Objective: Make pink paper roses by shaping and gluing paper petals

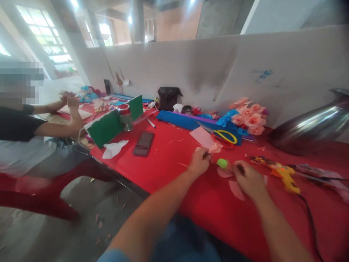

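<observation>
My left hand (200, 161) is closed in a pinch at a crumpled piece of pink paper (215, 147), which shows just beyond the fingertips. To its right, my right hand (250, 179) has its fingers drawn together around a pink paper petal (229, 166), partly hidden by the hand. A bright green piece (221, 163) lies between the hands; its kind is unclear. Loose pink petals (236, 190) lie on the red table below my right hand. Behind my left hand are a pink paper sheet (201, 137) and yellow-handled scissors (227, 136).
A yellow glue gun (289, 177) with a black cord lies right of my right hand. Pink paper roses (252, 118) and a shiny metal vessel (313, 125) stand behind. Leftward are a phone (143, 143), a glass jar (125, 118), a green board (105, 129) and a seated person (24, 123).
</observation>
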A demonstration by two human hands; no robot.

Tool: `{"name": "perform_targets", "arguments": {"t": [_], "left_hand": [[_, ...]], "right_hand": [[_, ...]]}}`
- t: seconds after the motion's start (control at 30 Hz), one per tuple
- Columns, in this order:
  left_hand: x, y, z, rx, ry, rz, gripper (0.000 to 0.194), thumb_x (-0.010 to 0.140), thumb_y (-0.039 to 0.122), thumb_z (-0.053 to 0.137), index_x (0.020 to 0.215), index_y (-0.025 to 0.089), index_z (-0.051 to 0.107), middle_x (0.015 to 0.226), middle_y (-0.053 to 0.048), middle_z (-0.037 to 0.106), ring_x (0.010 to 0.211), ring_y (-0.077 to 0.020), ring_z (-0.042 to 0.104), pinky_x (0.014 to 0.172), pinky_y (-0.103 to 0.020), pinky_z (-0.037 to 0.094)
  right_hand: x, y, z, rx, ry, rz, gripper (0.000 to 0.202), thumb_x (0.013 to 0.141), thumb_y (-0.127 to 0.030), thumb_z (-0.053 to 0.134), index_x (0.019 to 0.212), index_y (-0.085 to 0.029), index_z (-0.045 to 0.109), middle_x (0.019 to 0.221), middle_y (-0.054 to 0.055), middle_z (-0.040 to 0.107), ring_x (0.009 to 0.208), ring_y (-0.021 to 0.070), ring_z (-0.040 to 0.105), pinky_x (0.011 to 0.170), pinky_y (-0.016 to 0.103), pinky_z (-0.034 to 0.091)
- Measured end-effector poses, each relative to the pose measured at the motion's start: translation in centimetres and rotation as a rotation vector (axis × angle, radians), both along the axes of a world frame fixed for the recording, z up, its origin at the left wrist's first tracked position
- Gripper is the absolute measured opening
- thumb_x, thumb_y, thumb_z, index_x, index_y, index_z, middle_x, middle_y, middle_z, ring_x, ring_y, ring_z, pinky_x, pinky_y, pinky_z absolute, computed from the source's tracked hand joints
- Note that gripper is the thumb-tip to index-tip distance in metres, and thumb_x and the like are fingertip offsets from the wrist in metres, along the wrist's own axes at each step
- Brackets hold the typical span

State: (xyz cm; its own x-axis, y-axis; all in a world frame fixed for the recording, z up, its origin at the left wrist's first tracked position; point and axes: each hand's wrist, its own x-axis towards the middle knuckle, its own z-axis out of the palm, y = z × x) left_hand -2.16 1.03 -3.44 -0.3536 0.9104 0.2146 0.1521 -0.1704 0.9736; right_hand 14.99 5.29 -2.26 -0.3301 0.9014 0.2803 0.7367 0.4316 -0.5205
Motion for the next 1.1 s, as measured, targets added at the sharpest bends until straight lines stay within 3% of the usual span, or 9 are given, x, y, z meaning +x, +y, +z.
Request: {"name": "perform_targets", "arguments": {"t": [0.17, 0.33, 0.5, 0.77, 0.93, 1.1], "left_hand": [[0.5, -0.6, 0.1, -0.031, 0.057, -0.043, 0.008, 0.072, 0.018, 0.054, 0.072, 0.015, 0.061, 0.064, 0.001, 0.057, 0.058, -0.0099, 0.049, 0.056, -0.020, 0.038], [1.3, -0.3, -0.3, 0.026, -0.091, -0.160, 0.018, 0.072, 0.021, 0.056, 0.085, 0.013, 0.066, 0.080, -0.002, 0.067, 0.071, -0.0135, 0.057, 0.066, -0.023, 0.044], [1.9, 0.0, -0.2, 0.023, -0.224, -0.182, 0.023, 0.067, 0.023, 0.063, 0.086, 0.011, 0.067, 0.079, -0.004, 0.068, 0.069, -0.0137, 0.057, 0.065, -0.024, 0.045], [1.6, -0.6, -0.5, -0.037, 0.112, -0.156, 0.016, 0.068, 0.013, 0.055, 0.077, 0.012, 0.069, 0.065, -0.001, 0.064, 0.059, -0.0104, 0.051, 0.058, -0.021, 0.040], [1.6, -0.6, -0.9, -0.033, 0.164, -0.104, 0.017, 0.069, 0.018, 0.055, 0.078, 0.012, 0.069, 0.065, 0.000, 0.063, 0.057, -0.0098, 0.049, 0.058, -0.021, 0.040], [1.5, -0.5, -1.0, -0.047, 0.163, -0.082, 0.018, 0.071, 0.022, 0.055, 0.078, 0.013, 0.069, 0.066, 0.000, 0.063, 0.058, -0.0094, 0.049, 0.058, -0.020, 0.040]], "right_hand": [[0.1, -0.1, -0.1, 0.045, 0.083, -0.106, 0.015, 0.075, -0.037, 0.045, 0.076, -0.023, 0.050, 0.073, 0.005, 0.064, 0.067, 0.0219, 0.059, 0.058, 0.029, 0.040], [-0.5, -1.0, 0.5, 0.028, 0.142, 0.012, 0.021, 0.079, -0.042, 0.043, 0.076, -0.022, 0.050, 0.068, 0.003, 0.062, 0.062, 0.0192, 0.059, 0.056, 0.027, 0.041], [-1.2, -1.7, 0.5, 0.083, 0.179, 0.103, 0.025, 0.082, -0.044, 0.043, 0.077, -0.021, 0.053, 0.072, 0.003, 0.063, 0.068, 0.0186, 0.059, 0.062, 0.028, 0.043], [-1.2, -1.6, -0.3, 0.141, 0.195, 0.139, 0.020, 0.079, -0.035, 0.046, 0.087, -0.020, 0.057, 0.084, 0.006, 0.065, 0.076, 0.0195, 0.061, 0.069, 0.030, 0.046], [-1.3, -1.7, -0.1, 0.147, 0.217, 0.141, 0.020, 0.077, -0.034, 0.049, 0.088, -0.019, 0.057, 0.085, 0.007, 0.065, 0.078, 0.0204, 0.062, 0.072, 0.032, 0.047], [-1.2, -1.4, -0.9, 0.105, 0.334, 0.187, 0.022, 0.074, -0.030, 0.052, 0.093, -0.018, 0.056, 0.089, 0.007, 0.065, 0.080, 0.0206, 0.062, 0.074, 0.034, 0.048]]}}
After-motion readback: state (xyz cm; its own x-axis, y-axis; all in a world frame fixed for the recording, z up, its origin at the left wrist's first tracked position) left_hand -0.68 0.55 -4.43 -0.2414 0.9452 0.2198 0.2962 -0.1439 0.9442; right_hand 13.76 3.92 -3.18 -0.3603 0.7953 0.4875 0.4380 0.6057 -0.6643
